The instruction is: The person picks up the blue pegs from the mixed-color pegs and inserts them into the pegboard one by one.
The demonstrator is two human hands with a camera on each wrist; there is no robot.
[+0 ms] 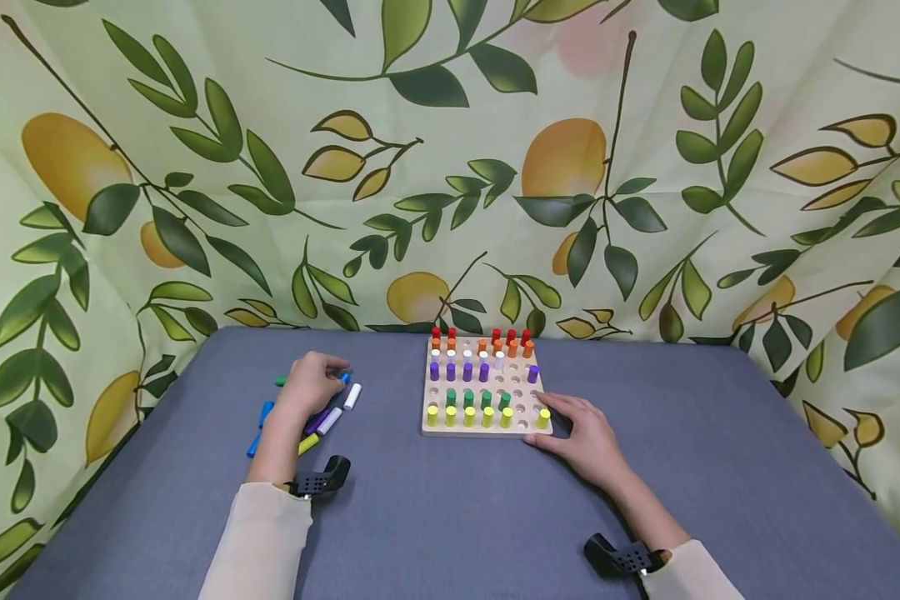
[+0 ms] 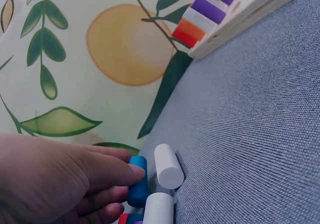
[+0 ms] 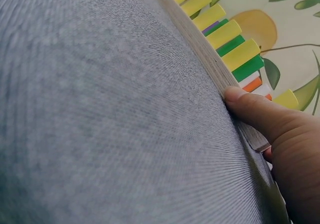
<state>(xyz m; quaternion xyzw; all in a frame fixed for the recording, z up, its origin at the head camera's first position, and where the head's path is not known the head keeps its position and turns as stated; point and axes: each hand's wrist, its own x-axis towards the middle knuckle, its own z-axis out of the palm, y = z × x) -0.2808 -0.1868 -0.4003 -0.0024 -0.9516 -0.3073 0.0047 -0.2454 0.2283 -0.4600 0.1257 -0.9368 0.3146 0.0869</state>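
My left hand point(image 1: 311, 387) pinches a blue peg point(image 2: 138, 190) between thumb and fingers, over a loose group of pegs on the left. Beside it lie a white peg point(image 1: 352, 396), a second whitish peg point(image 1: 330, 421) and a yellow peg point(image 1: 309, 443). My right hand point(image 1: 587, 435) grips the near right corner of a wooden pegboard point(image 1: 487, 432), its thumb point(image 3: 240, 98) pressed along the front edge. Rows of red, orange, white, purple, green and yellow pegs stand upright in the board; some holes, including most of one row, hold none.
Blue pegs point(image 1: 266, 413) lie left of my left wrist, and a green peg point(image 1: 280, 381) is partly behind the hand. A grey-blue cloth point(image 1: 420, 517) covers the table. Leaf-and-fruit patterned fabric point(image 1: 450, 167) hangs behind and at both sides.
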